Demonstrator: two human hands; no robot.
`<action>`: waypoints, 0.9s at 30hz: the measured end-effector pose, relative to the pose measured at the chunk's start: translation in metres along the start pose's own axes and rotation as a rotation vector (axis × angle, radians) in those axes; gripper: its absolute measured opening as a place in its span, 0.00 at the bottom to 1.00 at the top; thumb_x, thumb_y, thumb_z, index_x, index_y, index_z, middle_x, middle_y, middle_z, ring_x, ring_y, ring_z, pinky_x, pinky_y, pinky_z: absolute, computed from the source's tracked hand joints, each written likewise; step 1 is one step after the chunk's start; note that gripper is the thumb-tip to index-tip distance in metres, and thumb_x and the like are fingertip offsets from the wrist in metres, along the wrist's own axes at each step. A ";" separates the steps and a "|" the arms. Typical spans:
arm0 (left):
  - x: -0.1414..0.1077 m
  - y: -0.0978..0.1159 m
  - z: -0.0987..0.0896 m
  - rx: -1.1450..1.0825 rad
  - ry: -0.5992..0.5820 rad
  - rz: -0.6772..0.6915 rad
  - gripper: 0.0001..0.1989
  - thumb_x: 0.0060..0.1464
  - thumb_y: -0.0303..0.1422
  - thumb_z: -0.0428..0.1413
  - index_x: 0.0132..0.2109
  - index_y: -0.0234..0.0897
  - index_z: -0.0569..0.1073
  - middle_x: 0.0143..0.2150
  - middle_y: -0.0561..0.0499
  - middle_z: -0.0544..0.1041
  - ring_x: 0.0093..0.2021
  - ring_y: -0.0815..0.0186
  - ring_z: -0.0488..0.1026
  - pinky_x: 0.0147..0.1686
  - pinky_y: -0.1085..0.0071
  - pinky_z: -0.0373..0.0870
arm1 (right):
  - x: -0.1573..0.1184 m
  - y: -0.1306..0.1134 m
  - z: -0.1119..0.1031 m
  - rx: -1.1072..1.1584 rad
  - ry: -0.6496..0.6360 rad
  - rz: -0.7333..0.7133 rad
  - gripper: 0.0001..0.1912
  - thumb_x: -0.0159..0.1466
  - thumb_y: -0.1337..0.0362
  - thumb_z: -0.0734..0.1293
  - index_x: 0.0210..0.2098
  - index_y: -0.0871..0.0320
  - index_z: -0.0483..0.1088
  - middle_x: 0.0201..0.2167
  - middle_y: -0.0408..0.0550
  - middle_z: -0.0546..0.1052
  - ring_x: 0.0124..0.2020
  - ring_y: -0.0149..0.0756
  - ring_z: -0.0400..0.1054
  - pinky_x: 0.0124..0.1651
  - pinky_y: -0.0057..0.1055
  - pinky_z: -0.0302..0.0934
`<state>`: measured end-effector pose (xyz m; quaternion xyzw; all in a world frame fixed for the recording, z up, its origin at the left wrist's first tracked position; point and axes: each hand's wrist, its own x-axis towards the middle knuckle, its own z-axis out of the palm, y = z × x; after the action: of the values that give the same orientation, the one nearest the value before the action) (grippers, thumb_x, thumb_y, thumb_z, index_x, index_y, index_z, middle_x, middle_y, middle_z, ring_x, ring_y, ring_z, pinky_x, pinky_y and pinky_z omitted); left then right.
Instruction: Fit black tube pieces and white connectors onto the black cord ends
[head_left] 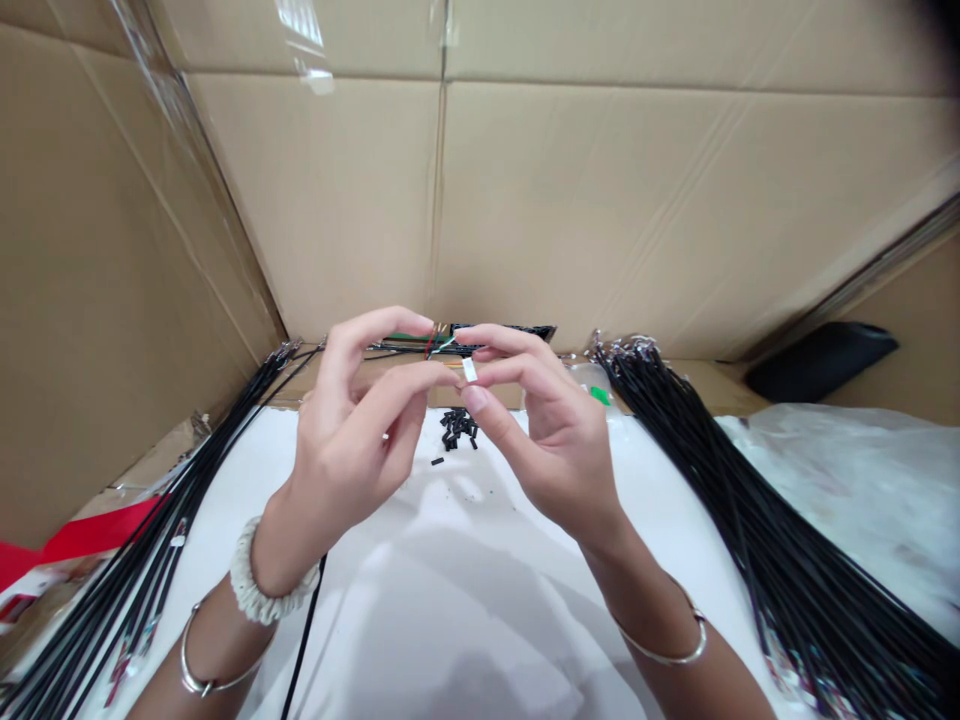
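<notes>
Silver bangle at lower left; at centre, the right hand pinches a white connector, apparently to steady it; whether the left hand (fingertips beside it) grips too, I can't tell.

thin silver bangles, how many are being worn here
2: a thin silver-coloured metal bangle on the left forearm, elbow side of the ruffled white fabric scrunchie, and a second bangle on the right forearm. Any farther up would be out of view.

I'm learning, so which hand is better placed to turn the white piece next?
Probably the right hand: its fingers seem to pinch the white piece; the left hand is beside it.
</notes>
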<state>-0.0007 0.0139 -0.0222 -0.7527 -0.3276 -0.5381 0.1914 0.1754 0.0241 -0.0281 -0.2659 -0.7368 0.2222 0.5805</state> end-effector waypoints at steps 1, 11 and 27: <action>0.000 0.000 -0.001 0.007 -0.013 0.003 0.13 0.60 0.19 0.56 0.45 0.41 0.77 0.53 0.43 0.75 0.35 0.69 0.76 0.20 0.75 0.69 | 0.000 0.000 0.000 0.005 -0.002 -0.001 0.05 0.69 0.68 0.68 0.37 0.51 0.73 0.55 0.49 0.78 0.56 0.43 0.70 0.62 0.48 0.63; 0.006 -0.001 -0.011 -0.027 -0.096 -0.021 0.04 0.63 0.28 0.60 0.43 0.42 0.78 0.55 0.43 0.75 0.39 0.64 0.78 0.19 0.74 0.72 | 0.000 -0.003 -0.002 -0.006 -0.037 -0.011 0.06 0.68 0.69 0.68 0.38 0.51 0.73 0.57 0.48 0.77 0.58 0.45 0.70 0.62 0.50 0.63; 0.004 -0.005 -0.014 -0.063 -0.163 0.052 0.05 0.63 0.26 0.60 0.43 0.42 0.76 0.55 0.43 0.74 0.34 0.68 0.78 0.22 0.72 0.71 | 0.004 0.001 -0.008 0.225 -0.109 0.255 0.06 0.69 0.60 0.68 0.35 0.52 0.74 0.55 0.47 0.77 0.58 0.43 0.70 0.55 0.42 0.66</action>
<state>-0.0128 0.0095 -0.0143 -0.8080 -0.3053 -0.4799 0.1539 0.1826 0.0280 -0.0240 -0.2782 -0.6981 0.3892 0.5328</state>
